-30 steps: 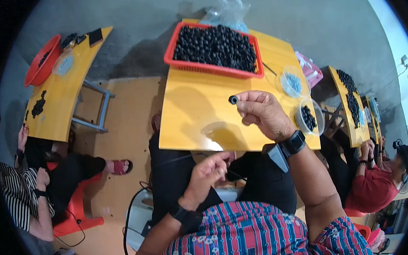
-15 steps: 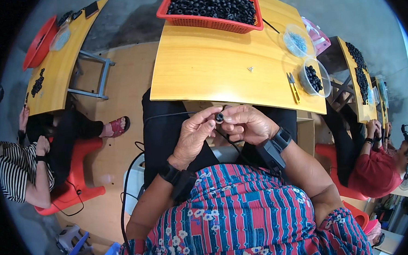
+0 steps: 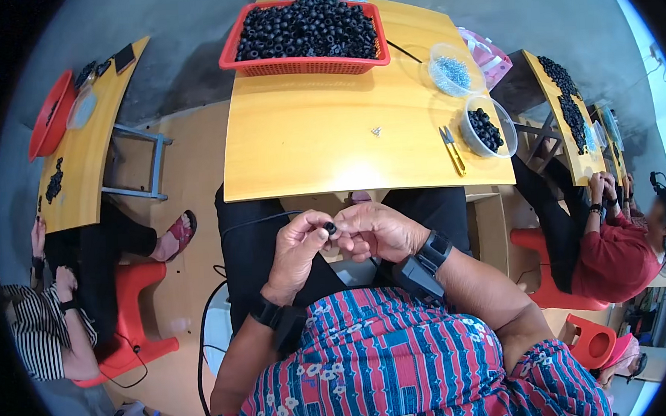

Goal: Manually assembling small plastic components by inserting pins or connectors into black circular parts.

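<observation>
Over my lap, just below the table's front edge, my left hand (image 3: 298, 253) is closed on a small round black part (image 3: 330, 228) with a hole in its end, held between thumb and fingertips. Right beside that part, my right hand (image 3: 383, 229) has its thumb and index finger pressed together, the other fingers curled under. What the right fingertips hold, if anything, is too small to make out. Both wrists wear black strapped devices.
On the yellow table (image 3: 292, 146) are a red basket (image 3: 303, 68) of black parts, a tub of small bluish pieces (image 3: 450, 74), a tub of black parts (image 3: 485, 131), yellow-handled snips (image 3: 453, 150) and tiny metallic bits (image 3: 376, 131). People sit at tables on both sides.
My view has shifted, so the table sits lower and further left in it. The black part now lies in the left fingertips, turned, with the right fingertips at its side.
</observation>
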`<state>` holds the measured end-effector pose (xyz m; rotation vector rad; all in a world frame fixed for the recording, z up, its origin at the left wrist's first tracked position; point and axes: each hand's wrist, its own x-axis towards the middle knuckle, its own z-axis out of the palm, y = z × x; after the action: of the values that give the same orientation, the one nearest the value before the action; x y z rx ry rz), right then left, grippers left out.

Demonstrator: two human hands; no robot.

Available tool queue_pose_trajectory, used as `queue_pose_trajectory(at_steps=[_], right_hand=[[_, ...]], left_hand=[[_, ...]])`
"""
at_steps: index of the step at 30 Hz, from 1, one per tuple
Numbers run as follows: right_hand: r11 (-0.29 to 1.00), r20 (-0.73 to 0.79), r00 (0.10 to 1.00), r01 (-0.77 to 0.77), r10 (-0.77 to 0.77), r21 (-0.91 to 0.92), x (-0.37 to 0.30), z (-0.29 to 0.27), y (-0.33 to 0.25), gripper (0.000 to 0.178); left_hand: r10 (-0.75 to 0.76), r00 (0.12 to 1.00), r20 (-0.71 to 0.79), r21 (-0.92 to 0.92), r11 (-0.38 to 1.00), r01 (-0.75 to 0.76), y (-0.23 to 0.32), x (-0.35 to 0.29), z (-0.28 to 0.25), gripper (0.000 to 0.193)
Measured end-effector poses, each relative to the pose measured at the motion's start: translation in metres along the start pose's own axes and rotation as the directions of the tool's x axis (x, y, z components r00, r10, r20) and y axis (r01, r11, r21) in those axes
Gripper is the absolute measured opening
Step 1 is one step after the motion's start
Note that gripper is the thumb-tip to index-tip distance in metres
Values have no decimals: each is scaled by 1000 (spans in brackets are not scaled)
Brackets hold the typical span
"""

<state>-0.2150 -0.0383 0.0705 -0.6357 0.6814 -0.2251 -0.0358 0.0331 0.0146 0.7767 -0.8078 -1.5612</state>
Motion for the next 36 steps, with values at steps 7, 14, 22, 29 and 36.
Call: queue_pose_trajectory(at_steps=[7,14,22,29,36], right_hand=[[550,-280,654,250,-703,-797,13,-26,-20,11],[221,-245,326,-107,-913,-969,10,-65,-60,12],[60,-135,418,-187,-899,-981,19,-74,-82,20],[28,-141,474,-239,-869,-971,19,-69,-86,18],[33,-142,462,-235,-876,-971,21,-73,-85,10]], left_hand=[[-101,993,57,-219,969,112,-3,2,-1,22],[-134,989,57,-206,968,143,-5,8,-2,20],[-149,987,52,-201,967,157,-6,11,-1,21],[-153,987,48,-216,963,160,-7,12,-3,22],[-151,987,50,-206,966,158,-6,13,-1,23]])
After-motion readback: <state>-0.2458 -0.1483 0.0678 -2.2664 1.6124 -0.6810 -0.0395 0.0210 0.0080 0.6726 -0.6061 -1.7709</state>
